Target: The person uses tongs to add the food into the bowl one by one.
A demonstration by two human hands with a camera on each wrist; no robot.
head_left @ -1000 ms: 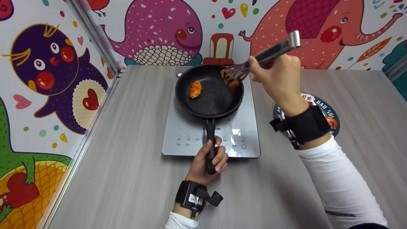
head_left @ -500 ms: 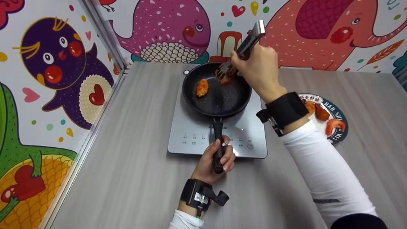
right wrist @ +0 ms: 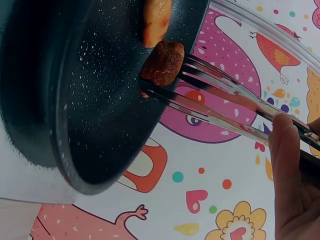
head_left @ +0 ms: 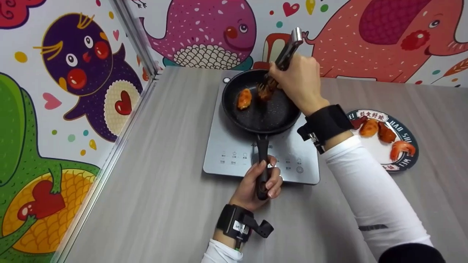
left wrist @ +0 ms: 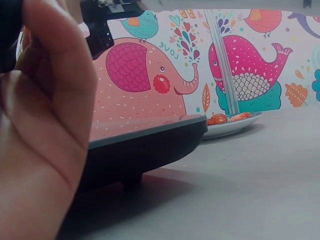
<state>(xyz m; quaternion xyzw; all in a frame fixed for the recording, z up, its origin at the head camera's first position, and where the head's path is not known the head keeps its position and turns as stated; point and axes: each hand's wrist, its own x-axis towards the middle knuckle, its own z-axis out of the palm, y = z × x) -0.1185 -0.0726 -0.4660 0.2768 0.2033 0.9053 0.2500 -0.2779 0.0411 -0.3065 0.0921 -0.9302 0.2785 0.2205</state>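
Note:
My left hand (head_left: 257, 184) grips the black handle (head_left: 262, 164) of a frying pan (head_left: 278, 118); in the left wrist view this hand (left wrist: 45, 125) fills the left side. My right hand (head_left: 299, 82) holds metal tongs (head_left: 289, 51) with dark grips, pointing down into the pan's far side. Between the tongs' slotted ends sits a browned piece of meat (right wrist: 163, 64), close over the pan's surface in the right wrist view. An orange-glazed chicken wing (head_left: 244, 99) lies in the pan, left of the meat. The right hand's fingers (right wrist: 285, 165) show at the tongs' grips.
The pan stands on a silver induction cooktop (head_left: 226, 146). Right of it, partly behind my right forearm, is a dark-rimmed plate (head_left: 409, 160) with a shrimp (head_left: 402, 149), glazed wing pieces (head_left: 369, 128) and a dark red piece (head_left: 359, 122). A painted wall (head_left: 340, 54) closes the back.
My right hand has carried the tongs and meat leftward across the pan, from its right rim toward the wing. The left hand keeps its hold. The head view has swung left, showing more plate.

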